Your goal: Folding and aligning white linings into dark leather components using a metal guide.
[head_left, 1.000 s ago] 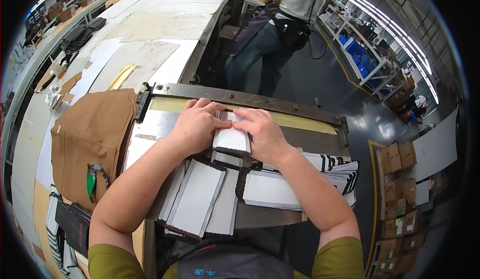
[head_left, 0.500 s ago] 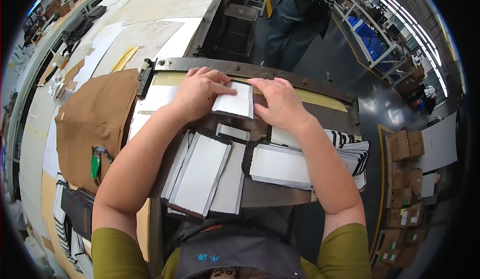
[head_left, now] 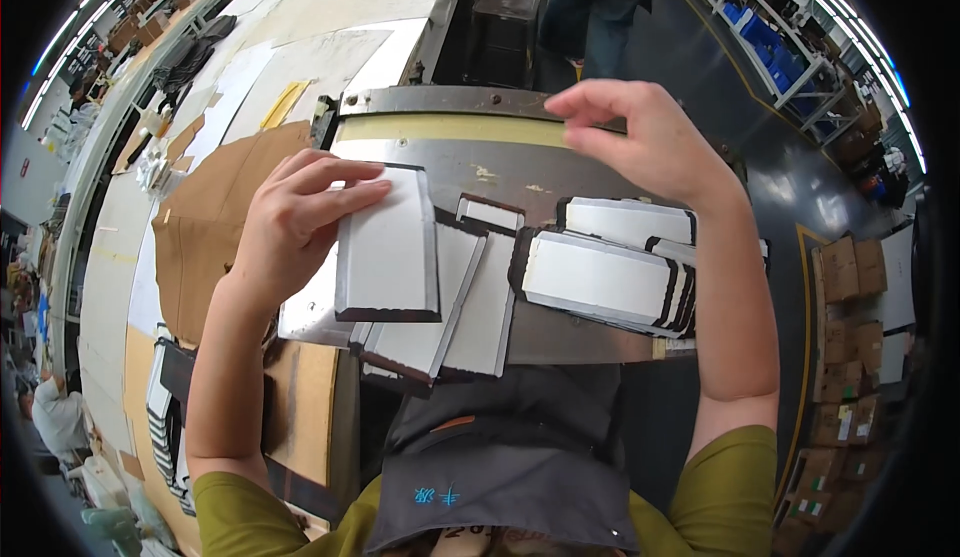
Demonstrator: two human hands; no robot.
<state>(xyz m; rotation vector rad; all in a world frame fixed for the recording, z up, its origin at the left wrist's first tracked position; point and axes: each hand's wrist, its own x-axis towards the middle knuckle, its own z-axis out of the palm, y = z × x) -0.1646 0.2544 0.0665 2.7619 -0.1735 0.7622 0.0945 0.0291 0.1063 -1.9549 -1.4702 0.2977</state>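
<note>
My left hand [head_left: 295, 217] grips a white rectangular panel [head_left: 390, 252] with dark edges, fingers on its face near the far left corner and the thumb out of sight. The panel hangs over a pile of similar white panels [head_left: 485, 312] on the metal work plate [head_left: 470, 172]. To the right, over the plate's far edge, my right hand [head_left: 650, 142] is raised with thumb and fingers apart and holds nothing. A second stack of white panels [head_left: 600, 267] with black edges lies beside my right forearm. Between the piles sits a small white, dark-edged piece [head_left: 490, 214].
Along the plate's far side run a metal bar [head_left: 470, 100] and a yellowish strip [head_left: 460, 129]. A brown sheet [head_left: 215, 207] lies on the long table to the left. A person [head_left: 598, 7] stands beyond the plate. Cardboard boxes [head_left: 850, 267] are piled at right.
Both hands were together on a panel by the far bar. The left has drawn a panel back over the near-left pile; the right has come off and risen to the right.
</note>
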